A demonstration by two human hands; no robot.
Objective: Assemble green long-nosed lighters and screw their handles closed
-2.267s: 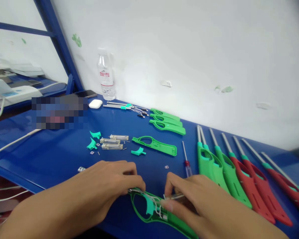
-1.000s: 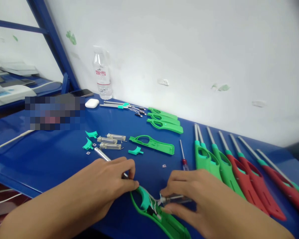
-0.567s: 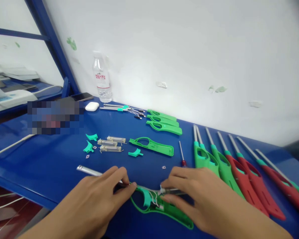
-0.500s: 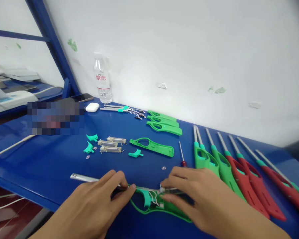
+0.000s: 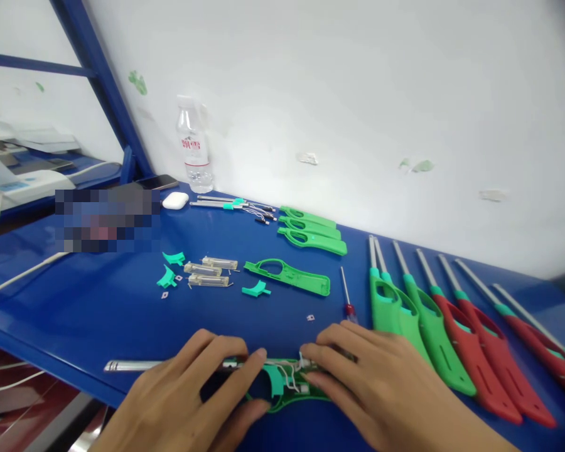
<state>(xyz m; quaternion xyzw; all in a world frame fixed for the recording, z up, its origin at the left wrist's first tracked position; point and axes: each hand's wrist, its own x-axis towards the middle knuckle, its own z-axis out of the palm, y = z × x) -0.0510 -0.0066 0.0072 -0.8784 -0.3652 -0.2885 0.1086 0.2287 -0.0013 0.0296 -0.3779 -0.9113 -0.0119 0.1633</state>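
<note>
Near the table's front edge lies an open green lighter casing (image 5: 287,405) with a turquoise trigger (image 5: 275,380), white wires (image 5: 289,370) and a long metal tube (image 5: 132,365) pointing left. My left hand (image 5: 193,389) is closed around the casing's front, index finger by the tube's base and thumb below the trigger ring. Over the handle end, my right hand (image 5: 362,370) grips the casing, its fingertips pressed beside a small white piece (image 5: 302,360). The right hand hides most of the handle's inside. Beyond the hands lies a matching half shell (image 5: 294,278).
Finished-looking lighters (image 5: 471,351) line the right side, beside a red-handled screwdriver (image 5: 348,301). Clear fuel tanks (image 5: 209,280), loose triggers (image 5: 167,276), metal tubes (image 5: 216,204) and green shells (image 5: 313,240) lie farther back. A water bottle (image 5: 195,150) stands against the wall.
The tube's tip has swung left and down, so the lighter lies more level. My left hand has shifted right, its thumb now below the trigger ring. My right hand stays on the handle.
</note>
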